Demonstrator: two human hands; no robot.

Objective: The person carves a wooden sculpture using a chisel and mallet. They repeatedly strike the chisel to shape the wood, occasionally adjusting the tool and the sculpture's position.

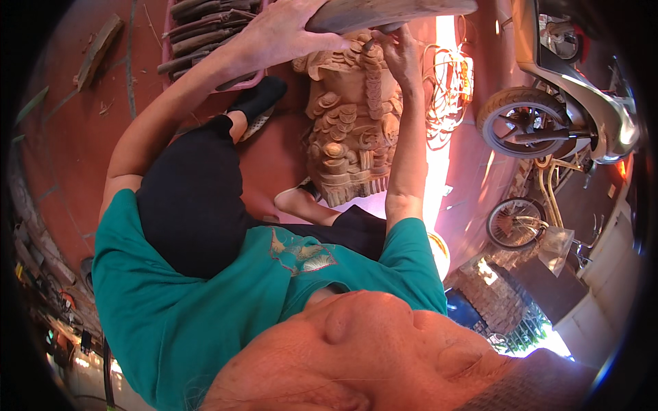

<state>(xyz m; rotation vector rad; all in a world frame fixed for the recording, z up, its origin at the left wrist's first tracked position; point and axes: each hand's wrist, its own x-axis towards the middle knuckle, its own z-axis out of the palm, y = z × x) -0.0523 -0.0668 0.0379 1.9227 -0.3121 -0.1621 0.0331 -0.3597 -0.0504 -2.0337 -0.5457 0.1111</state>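
A long, smooth, grey-brown wooden piece, club-like in shape (pixel 411 9), lies across the top of the view. Its left end is in my left hand (pixel 284 31), the thumb stretched below it and the other fingers partly cut off by the upper edge. Beneath the wood, my right hand (pixel 399 51) is closed, its fingertips pressed together near a small dark tip. What it pinches is mostly hidden. Between my feet stands a brown carved wooden block (pixel 349 127), covered in rounded, coin-like and scrolled relief. My right fingers are at its upper end.
A pink crate (pixel 166 41) of wooden-handled tools (pixel 205 31) sits beside my left foot. A loose wood offcut (pixel 100 51) lies on the red tiled floor (pixel 62 137). Coiled cord (pixel 449 89) lies right of the carving; a motorbike (pixel 582 103) and a bicycle (pixel 541 212) stand farther right.
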